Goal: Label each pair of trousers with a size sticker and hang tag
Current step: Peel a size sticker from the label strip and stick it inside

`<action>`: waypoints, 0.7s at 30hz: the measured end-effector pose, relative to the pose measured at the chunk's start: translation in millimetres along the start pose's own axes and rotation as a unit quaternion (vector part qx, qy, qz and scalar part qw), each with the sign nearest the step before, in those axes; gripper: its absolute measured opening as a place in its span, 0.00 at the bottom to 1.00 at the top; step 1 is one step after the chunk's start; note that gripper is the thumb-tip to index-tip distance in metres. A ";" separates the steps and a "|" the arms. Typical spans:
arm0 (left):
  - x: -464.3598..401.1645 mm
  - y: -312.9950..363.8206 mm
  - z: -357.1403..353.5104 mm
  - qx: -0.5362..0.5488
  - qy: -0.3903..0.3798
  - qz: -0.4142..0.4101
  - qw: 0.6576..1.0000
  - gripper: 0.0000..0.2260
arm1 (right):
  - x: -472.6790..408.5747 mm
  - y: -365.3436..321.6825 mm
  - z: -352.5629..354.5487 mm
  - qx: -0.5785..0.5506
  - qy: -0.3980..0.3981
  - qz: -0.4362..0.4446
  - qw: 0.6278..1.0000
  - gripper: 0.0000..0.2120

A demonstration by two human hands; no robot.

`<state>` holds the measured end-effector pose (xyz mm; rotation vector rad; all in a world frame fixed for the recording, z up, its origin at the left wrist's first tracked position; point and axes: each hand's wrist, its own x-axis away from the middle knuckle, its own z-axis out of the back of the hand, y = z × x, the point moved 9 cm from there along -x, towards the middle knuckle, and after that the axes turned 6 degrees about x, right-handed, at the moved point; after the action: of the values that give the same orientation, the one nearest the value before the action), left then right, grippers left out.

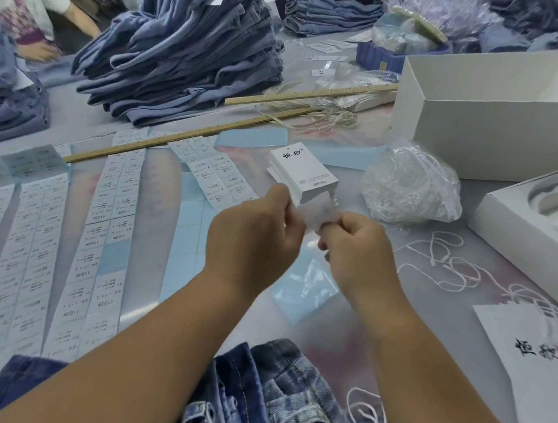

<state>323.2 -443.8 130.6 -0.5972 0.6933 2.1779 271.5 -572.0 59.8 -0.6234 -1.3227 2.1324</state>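
Trousers (271, 400), dark washed denim, lie bunched at the near table edge, directly under the person's forearms; waistband and belt loops face up. Heavy, limp cloth by the look of it: it will sag if lifted by one corner, so the waistband or a belt loop seems the sound place to take hold, and a loop is the likely anchor for a tag string. Above them, both hands are raised off the table. Left hand (256, 233) and right hand (358, 250) meet with fingers curled, pinching a small pale, blurred thing (318, 215) between them; possibly a hang tag with its string, or a peeled sticker, the view is too smeared to say which. Whatever it is, it is light and thin, easily bent or dropped, wanting a fingertip pinch at its edges. So the grip sits beyond the trousers, held over the table, not touching the denim. Just past the hands stands a stack of hang tags (303, 176), stiff white card printed in black. Sticker sheets (103, 227) run in long strips along the left, some labels already gone from the blue backing. Loose white strings (444, 263) trail on the right, near a clear bag (411, 184) of more. A white box (487, 112) sits behind. Piles of folded blue trousers (184, 46) farther back.
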 end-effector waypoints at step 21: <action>81.0 252.2 24.5 -0.115 -0.187 -0.315 0.923 0.02 | 136.7 35.2 166.1 -0.210 -0.069 -0.134 0.966 0.16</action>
<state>74.3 -528.1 171.8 -0.4221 0.0175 1.6921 56.9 -602.6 82.3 -0.4289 -1.8463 1.7143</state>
